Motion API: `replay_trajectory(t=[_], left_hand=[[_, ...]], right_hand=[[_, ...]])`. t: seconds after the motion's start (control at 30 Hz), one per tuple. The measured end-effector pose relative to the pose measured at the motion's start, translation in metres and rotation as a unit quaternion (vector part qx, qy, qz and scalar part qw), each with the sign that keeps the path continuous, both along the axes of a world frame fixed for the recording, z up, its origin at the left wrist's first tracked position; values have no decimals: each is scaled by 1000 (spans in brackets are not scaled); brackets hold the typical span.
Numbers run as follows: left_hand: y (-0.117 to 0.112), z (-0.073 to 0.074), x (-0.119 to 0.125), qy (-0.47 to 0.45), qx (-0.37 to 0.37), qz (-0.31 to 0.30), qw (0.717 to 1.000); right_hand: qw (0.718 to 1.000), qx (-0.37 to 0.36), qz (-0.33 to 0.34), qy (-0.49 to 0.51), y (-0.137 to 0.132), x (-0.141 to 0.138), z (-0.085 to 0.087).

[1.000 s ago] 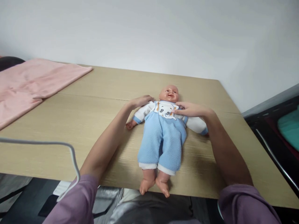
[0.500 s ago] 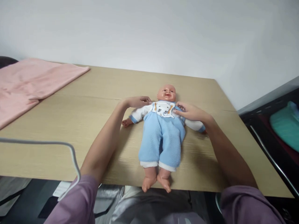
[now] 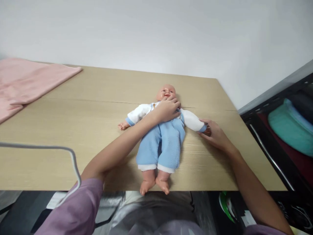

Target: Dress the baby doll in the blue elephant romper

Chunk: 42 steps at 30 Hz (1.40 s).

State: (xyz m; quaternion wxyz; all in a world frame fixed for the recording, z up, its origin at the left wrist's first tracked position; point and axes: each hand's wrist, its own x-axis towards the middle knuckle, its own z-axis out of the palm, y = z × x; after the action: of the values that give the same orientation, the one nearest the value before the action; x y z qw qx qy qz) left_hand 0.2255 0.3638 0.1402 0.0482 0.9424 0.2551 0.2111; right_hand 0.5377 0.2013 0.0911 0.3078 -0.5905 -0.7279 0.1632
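Observation:
A baby doll [image 3: 160,140] lies on its back on the table, feet at the near edge. It wears a fleecy light-blue outfit with white sleeves and blue cuffs. My left hand [image 3: 168,109] reaches across its chest, fingers curled over the clothing at the shoulder just below the chin, covering most of the elephant-face patch. Out at the end of the stretched white sleeve [image 3: 192,120], my right hand [image 3: 215,132] is closed around the doll's small hand and cuff. The doll's other arm [image 3: 135,116] rests outstretched on the tabletop.
A pink cloth [image 3: 31,81] covers the table's far left part. A grey-white cable [image 3: 49,147] crosses the lower left. Beyond the right edge stands a black rack holding a turquoise item [image 3: 290,129]. A white wall [image 3: 146,36] rises behind the table [image 3: 93,114].
My left hand has moved right, across the doll's chest to its other shoulder. My right hand has slid down from that shoulder to the doll's hand, and the sleeve is now stretched straighter.

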Motion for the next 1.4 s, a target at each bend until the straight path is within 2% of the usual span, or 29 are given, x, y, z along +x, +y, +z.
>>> replay_trajectory(t=[0.17,0.3,0.4,0.53,0.7,0.83,0.93,1.03,1.1,1.2,1.3,1.37,1.4], left_hand=[[3,0,1,-17,-9,-36,999],[8,-2,-8,-34,-40,-70,996],[11,-2,-11,-33,-43,-82,995],[6,0,-13,-60,-29,-144,987],[-7,-4,-21,-97,0,-145,985],[-12,-6,-28,-138,12,-148,979],[-11,-3,-28,-192,-13,-146,970],[-7,0,-22,-244,-67,-155,955],[-3,-1,-17,-253,-98,-154,950],[2,-6,-12,-221,-134,-106,960],[2,-12,-10,-180,-152,-48,971],[2,-16,-10,-168,-153,-42,973],[2,-17,-10,-165,-151,-44,974]], right_hand=[[982,27,-80,170,11,-7,7],[957,38,-69,280,35,-22,20],[954,40,-60,292,57,-38,32],[963,80,-51,253,79,-65,39],[982,79,-23,168,74,-95,25],[988,124,15,88,62,-103,10],[990,118,63,52,56,-100,8],[988,86,113,56,50,-99,13],[987,72,115,87,47,-102,16],[975,27,58,213,49,-109,13],[926,-34,-4,375,58,-112,-1],[900,-61,-21,431,64,-110,-14],[896,-64,-24,439,67,-109,-20]])
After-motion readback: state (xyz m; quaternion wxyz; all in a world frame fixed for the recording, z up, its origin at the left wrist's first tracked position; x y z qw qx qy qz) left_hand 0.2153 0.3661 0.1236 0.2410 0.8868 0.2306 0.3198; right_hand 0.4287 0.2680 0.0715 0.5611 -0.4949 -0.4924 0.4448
